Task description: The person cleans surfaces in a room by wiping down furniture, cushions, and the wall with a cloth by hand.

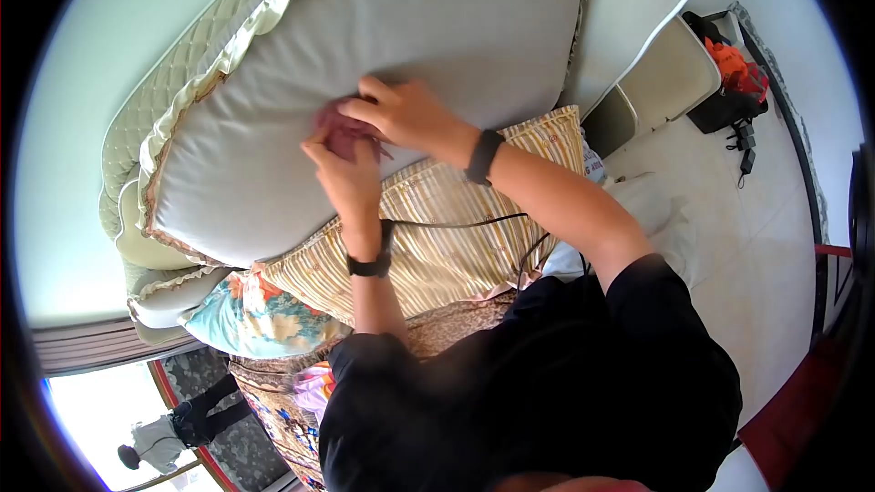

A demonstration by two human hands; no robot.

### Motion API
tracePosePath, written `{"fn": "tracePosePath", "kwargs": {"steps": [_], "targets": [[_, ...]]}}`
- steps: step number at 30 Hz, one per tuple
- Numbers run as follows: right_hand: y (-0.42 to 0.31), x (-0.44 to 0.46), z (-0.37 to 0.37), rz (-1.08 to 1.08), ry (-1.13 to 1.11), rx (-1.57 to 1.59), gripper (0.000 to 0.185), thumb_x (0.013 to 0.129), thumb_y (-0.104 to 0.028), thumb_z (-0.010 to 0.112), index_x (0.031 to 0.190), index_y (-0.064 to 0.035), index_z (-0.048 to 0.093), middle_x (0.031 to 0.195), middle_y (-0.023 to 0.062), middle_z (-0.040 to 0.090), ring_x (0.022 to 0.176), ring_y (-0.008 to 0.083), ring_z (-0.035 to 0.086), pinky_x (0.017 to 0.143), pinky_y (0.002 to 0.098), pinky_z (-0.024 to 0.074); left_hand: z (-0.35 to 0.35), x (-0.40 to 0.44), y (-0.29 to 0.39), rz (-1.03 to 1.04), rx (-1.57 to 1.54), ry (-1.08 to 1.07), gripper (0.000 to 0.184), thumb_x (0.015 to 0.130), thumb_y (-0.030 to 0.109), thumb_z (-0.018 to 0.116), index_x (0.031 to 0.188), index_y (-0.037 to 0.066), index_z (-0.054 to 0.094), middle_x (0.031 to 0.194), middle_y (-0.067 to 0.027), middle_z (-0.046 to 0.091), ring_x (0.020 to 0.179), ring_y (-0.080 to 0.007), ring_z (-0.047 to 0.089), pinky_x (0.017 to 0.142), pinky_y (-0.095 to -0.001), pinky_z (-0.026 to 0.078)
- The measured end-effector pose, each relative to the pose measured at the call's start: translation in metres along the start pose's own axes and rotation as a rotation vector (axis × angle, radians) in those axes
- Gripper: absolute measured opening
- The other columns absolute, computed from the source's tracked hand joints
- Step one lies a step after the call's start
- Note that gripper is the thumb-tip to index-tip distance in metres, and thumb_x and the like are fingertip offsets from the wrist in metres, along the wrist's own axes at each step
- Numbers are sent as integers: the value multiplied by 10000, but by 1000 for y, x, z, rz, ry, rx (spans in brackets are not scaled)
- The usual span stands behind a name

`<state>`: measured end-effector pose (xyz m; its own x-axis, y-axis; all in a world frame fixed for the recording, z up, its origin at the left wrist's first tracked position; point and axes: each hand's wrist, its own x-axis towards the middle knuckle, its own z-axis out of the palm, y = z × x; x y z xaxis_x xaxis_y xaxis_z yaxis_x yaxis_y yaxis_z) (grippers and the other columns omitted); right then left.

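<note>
Bunched maroon cloth (343,133), long axis unclear, is over the grey cushion (437,27), twelve o'clock of the left hand (347,182), nine of the right hand (410,117); both hands' fingers pinch it, neither clearly nearer.

The camera sits on the person's head. It looks down and forward past the black shirt (547,383) at the left hand (346,178) and right hand (407,114), both near. The window (96,410) is far.
</note>
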<state>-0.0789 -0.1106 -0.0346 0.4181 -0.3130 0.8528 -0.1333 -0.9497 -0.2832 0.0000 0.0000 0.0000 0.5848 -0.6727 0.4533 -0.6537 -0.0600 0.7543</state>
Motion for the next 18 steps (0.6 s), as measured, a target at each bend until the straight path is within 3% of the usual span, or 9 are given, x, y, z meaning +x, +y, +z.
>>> {"fn": "tracePosePath", "kwargs": {"steps": [2, 5, 11, 15, 16, 18], "targets": [[4, -27, 3, 47, -87, -74, 202, 794, -146, 638, 995, -135, 641, 976, 78, 596, 650, 248, 682, 535, 377, 553, 17, -15, -20, -46, 45, -41, 382, 850, 82, 559, 1206, 0, 449, 945, -310, 642, 887, -445, 650, 814, -463, 502], [4, -47, 3, 121, -191, -68, 193, 795, -139, 632, 986, -118, 640, 979, 82, 599, 647, 245, 683, 535, 375, 549, 27, -25, -38, -124, 153, -146, 398, 860, 117, 568, 1205, 7, 403, 971, -338, 636, 926, -516, 620, 797, -532, 487], [27, -88, -18, 177, -342, -25, 179, 790, -116, 638, 965, -83, 646, 984, 86, 614, 681, 272, 681, 587, 403, 547, 63, -56, -41, -183, 244, -293, 352, 881, 136, 537, 1164, 7, 373, 942, -335, 641, 883, -541, 605, 748, -576, 473], [40, -94, -68, 337, -323, 122, 211, 797, -76, 650, 1007, -67, 666, 956, 87, 629, 783, 313, 671, 666, 415, 541, 81, -60, -20, -111, 95, -453, 281, 903, 112, 533, 1136, 20, 406, 921, -243, 676, 776, -375, 683, 655, -458, 517], [43, -94, -85, 384, -296, 156, 217, 802, -67, 652, 1019, -64, 671, 947, 89, 633, 808, 323, 667, 684, 416, 537, 87, -61, -5, -69, -12, -479, 311, 910, 99, 544, 1183, 16, 420, 912, -187, 684, 724, -285, 685, 625, -390, 521], [51, -92, -122, 439, -144, 155, 222, 826, -99, 676, 1048, -90, 675, 956, 88, 637, 802, 330, 657, 704, 392, 532, 104, -59, 29, 109, -98, -463, 382, 909, 91, 553, 1254, 13, 409, 903, -173, 683, 714, -282, 679, 634, -386, 527]]}}
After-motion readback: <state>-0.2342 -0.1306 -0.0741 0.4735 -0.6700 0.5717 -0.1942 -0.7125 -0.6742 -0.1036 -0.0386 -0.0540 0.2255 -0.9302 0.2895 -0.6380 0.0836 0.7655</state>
